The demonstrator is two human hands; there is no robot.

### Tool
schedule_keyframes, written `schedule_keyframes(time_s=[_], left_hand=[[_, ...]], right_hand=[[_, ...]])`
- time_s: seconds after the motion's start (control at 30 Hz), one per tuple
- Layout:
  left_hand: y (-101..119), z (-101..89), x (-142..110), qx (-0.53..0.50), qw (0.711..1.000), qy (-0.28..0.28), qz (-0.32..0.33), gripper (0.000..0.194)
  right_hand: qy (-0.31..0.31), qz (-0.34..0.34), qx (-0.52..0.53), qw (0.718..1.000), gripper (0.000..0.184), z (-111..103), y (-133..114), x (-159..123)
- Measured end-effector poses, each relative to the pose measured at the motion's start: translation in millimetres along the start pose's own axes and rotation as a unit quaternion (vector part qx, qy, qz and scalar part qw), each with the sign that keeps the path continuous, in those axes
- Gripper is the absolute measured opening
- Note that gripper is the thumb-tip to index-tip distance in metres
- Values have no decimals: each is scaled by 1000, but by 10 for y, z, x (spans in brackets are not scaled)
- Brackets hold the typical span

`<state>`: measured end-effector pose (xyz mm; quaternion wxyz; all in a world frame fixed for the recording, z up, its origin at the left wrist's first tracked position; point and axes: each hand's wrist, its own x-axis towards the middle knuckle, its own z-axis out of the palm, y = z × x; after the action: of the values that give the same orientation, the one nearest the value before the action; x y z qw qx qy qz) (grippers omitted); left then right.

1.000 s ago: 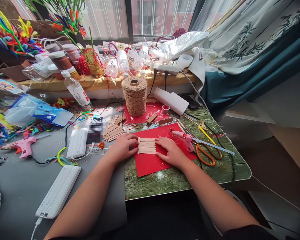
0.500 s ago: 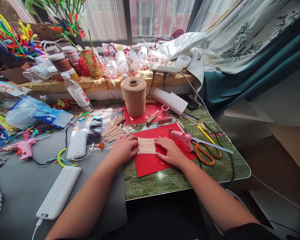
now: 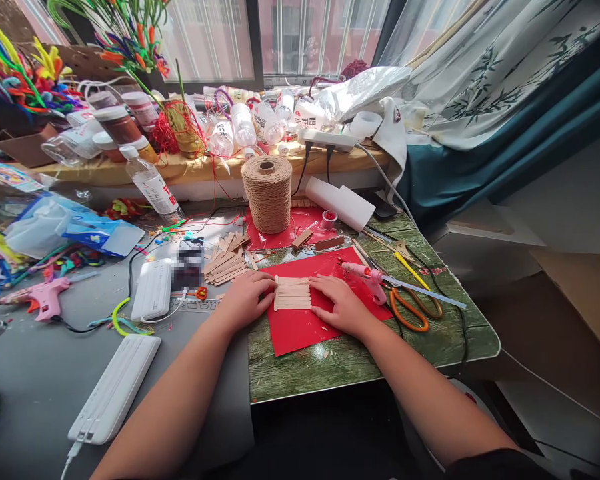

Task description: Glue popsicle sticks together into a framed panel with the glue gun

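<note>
A small panel of craft sticks [image 3: 293, 293], several laid side by side with one across their left end, lies on a red sheet [image 3: 290, 335]. My left hand [image 3: 247, 297] grips the panel's left end, its fingers curled at the cross stick. At the right end, my right hand [image 3: 337, 301] holds the stick ends between thumb and fingers. The fingertips partly hide both ends. Just right of that hand rests a pink glue gun [image 3: 367, 273] with a long clear glue stick. Orange-handled scissors [image 3: 413, 310] lie beyond it. Loose craft sticks [image 3: 227, 260] are heaped behind my left hand.
A twine spool [image 3: 267, 195] stands behind the sheet. White power banks [image 3: 115, 390] and another pink glue gun [image 3: 45, 299] lie to the left. Plastic bottles [image 3: 243, 123] crowd the sill. Cables and a yellow pen [image 3: 411, 270] lie on the right.
Both hands stay at the two ends of the stick panel, with almost no movement. The whole view has shifted very slightly.
</note>
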<state>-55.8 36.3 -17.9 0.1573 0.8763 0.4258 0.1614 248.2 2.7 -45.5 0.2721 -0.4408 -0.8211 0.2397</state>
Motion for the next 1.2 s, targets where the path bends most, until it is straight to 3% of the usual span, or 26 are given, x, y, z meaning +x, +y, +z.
schedule_keyframes(time_s=[0.13, 0.3, 0.37, 0.47, 0.53, 0.73, 1.2], left_hand=[[-11, -9, 2, -10, 1000, 21, -7, 16], [-224, -184, -50, 3, 987, 100, -124, 18], [-346, -299, -106, 13, 982, 78, -174, 21], [-492, -472, -217, -12, 982, -32, -184, 28], [-549, -548, -283, -25, 978, -61, -196, 29], [-615, -512, -299, -33, 980, -109, -163, 29], [-498, -454, -253, 1, 981, -111, -157, 20]], right_hand=[[4, 1, 3, 1000, 64, 0, 14, -6], [15, 11, 9, 1000, 65, 19, 60, -28], [20, 18, 10, 1000, 64, 31, 77, -38], [21, 21, 5, 1000, 62, 45, 89, -46], [19, 20, -1, 1000, 60, 53, 90, -45], [23, 8, -7, 1000, 59, 70, 87, -31], [22, 18, -12, 1000, 56, 53, 55, -31]])
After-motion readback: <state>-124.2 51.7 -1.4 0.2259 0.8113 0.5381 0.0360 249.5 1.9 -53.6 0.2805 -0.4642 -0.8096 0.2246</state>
